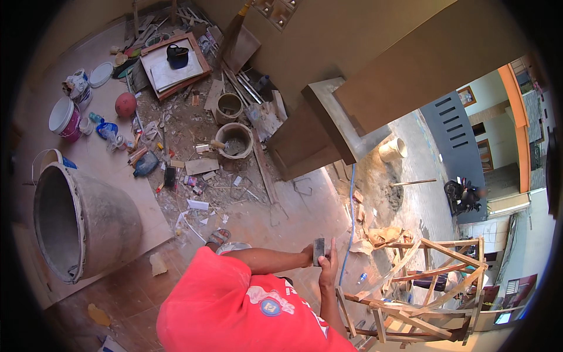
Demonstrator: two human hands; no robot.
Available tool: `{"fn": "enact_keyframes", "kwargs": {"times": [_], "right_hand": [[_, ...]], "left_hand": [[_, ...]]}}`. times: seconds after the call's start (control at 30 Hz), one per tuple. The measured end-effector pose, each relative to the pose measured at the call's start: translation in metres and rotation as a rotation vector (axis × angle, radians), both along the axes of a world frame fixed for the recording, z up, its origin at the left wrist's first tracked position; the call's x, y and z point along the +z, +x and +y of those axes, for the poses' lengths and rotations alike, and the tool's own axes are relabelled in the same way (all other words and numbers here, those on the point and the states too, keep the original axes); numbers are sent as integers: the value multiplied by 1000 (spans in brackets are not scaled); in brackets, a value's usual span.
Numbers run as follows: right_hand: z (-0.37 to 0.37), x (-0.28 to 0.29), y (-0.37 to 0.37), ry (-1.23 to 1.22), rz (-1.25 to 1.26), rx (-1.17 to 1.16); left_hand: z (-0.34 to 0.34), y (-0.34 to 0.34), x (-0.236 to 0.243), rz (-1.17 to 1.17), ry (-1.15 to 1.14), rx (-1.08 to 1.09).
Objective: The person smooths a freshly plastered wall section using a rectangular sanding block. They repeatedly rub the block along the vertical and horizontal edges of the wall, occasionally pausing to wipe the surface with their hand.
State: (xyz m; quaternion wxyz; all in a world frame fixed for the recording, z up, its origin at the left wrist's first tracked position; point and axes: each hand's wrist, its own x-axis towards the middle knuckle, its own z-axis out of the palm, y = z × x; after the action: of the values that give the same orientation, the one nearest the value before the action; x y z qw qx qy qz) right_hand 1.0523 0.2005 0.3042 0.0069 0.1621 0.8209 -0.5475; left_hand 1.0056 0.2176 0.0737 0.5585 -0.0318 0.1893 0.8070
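Observation:
A dark, flat phone [318,251] is held in front of my red shirt, near the middle of the view. My left hand [308,254] grips its left edge, fingers curled and partly hidden. On the other side, my right hand [329,264] supports the phone, thumb near its lower end and fingers reaching up beside it. What the screen shows is too small to make out. My sandalled foot [218,236] stands beside scattered debris.
A large grey tub [105,220] lies tipped at the left. Two mortar buckets [236,141] stand amid rubble. A blue hose [350,229] crosses the floor beside a wooden frame [434,276]. A plastered pillar [305,132] rises ahead; a motorcycle [464,195] is farther off.

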Motion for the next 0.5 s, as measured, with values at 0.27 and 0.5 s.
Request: {"fn": "enact_keyframes", "kwargs": {"times": [0.27,0.5], "right_hand": [[-46,8,-28,61,-77,56],[-68,4,-37,30,-13,164]], "left_hand": [[-46,-24,23,-104,641,-12],[-86,-57,63,-50,142,22]]}}
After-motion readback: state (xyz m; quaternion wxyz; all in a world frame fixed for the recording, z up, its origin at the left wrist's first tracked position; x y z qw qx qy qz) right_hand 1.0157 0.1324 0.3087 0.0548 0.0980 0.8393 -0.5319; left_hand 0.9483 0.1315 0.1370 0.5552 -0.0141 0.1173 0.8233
